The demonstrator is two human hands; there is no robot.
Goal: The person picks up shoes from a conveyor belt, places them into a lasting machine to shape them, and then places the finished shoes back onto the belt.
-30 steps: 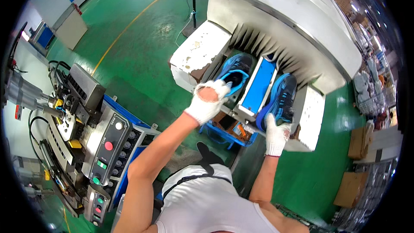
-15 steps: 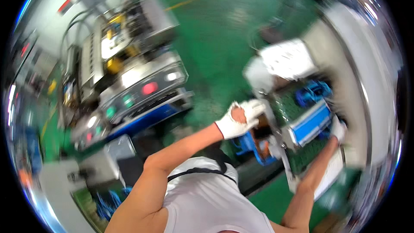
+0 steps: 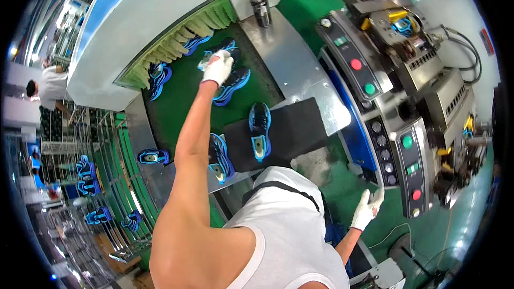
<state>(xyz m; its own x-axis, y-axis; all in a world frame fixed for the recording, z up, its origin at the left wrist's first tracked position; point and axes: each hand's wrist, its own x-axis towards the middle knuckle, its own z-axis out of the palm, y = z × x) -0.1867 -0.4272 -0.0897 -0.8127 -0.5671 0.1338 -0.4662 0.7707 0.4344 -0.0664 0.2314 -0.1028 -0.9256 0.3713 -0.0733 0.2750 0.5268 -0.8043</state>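
- The step in hand looks like handling black-and-blue sports shoes at the curtained opening of a white machine [image 3: 166, 16]; the left hand, in a white knitted glove [image 3: 217, 68], is down on one of them.
- That shoe, a black upper with bright blue trim [image 3: 231, 47], lies on the dark green flat belt [image 3: 184, 109] in the upper centre-left of the frame, near the olive-green fringed curtain [image 3: 184, 37].
- Just below it, a second black-and-blue shoe [image 3: 233, 86] sits close beside the glove.
- The left fingers bend down over the shoe; whether they are clamped on it I cannot tell, as the glove hides the contact.
- Lifting the shoe would, I judge, call for a firm grip and a path clear of its neighbour.
- The left arm stretches nearly straight up the frame from the lower centre, back of the hand uppermost.
- The right hand, in a matching white glove [image 3: 366, 210], hangs empty at the lower right, fingers apart and pointing up the frame, near the grey control panel with round buttons [image 3: 411, 166].
- A single black-and-blue shoe [image 3: 259, 128] stands on the black rectangular mat [image 3: 300, 126] at the centre.
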